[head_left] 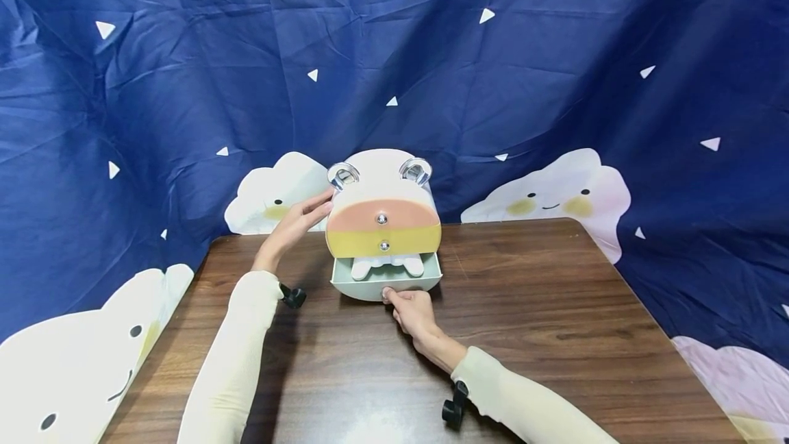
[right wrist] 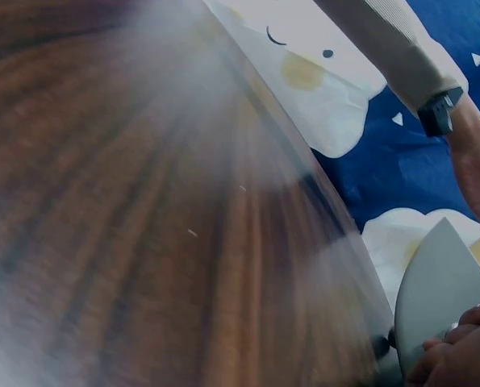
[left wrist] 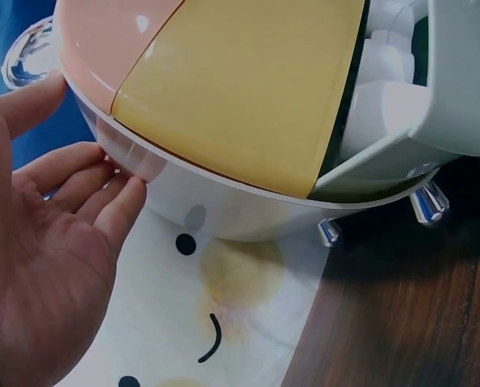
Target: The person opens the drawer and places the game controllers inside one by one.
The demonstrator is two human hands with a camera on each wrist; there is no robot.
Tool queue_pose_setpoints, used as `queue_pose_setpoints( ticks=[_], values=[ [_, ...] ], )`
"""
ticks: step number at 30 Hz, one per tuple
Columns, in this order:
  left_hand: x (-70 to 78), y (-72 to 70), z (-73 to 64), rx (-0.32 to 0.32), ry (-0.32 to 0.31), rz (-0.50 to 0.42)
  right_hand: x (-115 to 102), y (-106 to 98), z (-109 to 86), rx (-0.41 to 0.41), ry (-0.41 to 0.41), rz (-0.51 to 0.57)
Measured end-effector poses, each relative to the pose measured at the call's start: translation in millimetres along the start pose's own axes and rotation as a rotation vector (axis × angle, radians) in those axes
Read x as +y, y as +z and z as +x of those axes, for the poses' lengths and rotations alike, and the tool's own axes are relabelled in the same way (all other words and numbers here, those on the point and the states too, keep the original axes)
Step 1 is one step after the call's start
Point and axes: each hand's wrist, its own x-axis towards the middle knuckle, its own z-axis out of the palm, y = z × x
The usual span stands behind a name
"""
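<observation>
A small rounded drawer cabinet point(head_left: 382, 177) with two chrome ring shapes on top stands toward the back of the table. Its orange drawer point(head_left: 351, 216) and yellow drawer point(head_left: 351, 244) are closed. Below them the pale green bottom drawer point(head_left: 357, 288) is pulled out, with white rounded pieces point(head_left: 362, 268) inside, partly hidden under the yellow front. My right hand point(head_left: 416, 312) pinches the knob of this bottom drawer. Against the cabinet's left side, my left hand point(left wrist: 70, 210) rests its fingertips, fingers extended and palm off the surface.
The brown wood-grain table point(head_left: 524, 307) reaches to a rounded back corner. Behind it hangs a dark blue curtain point(head_left: 555, 88) with clouds and white triangles. Chrome feet point(left wrist: 429, 203) lift the cabinet off the tabletop.
</observation>
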Motion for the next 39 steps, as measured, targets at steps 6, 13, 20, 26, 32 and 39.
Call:
queue_pose_setpoints(
  ticks=[6,13,20,26,32,39],
  values=[
    [1.6,-1.1,0.1,-0.001,-0.004,0.006,-4.0,-1.3,8.9,-0.012,0.009,-0.004],
    [3.2,-0.3,0.7,-0.01,-0.01,-0.016,-6.1,-0.4,18.7,0.005,0.011,-0.016],
    [5.5,-0.6,-0.5,-0.005,-0.016,-0.013,-8.9,-0.2,30.1,0.003,0.004,-0.028],
    [2.7,-1.0,1.1,-0.001,-0.011,0.009,-10.4,1.1,40.5,0.002,-0.008,-0.02],
    [1.7,-1.2,2.0,0.0,-0.004,0.007,-12.9,1.5,49.1,0.011,-0.011,-0.051],
    [3.0,-0.4,1.1,-0.003,-0.013,-0.011,-14.8,2.9,57.5,0.02,-0.001,-0.075]
  ],
)
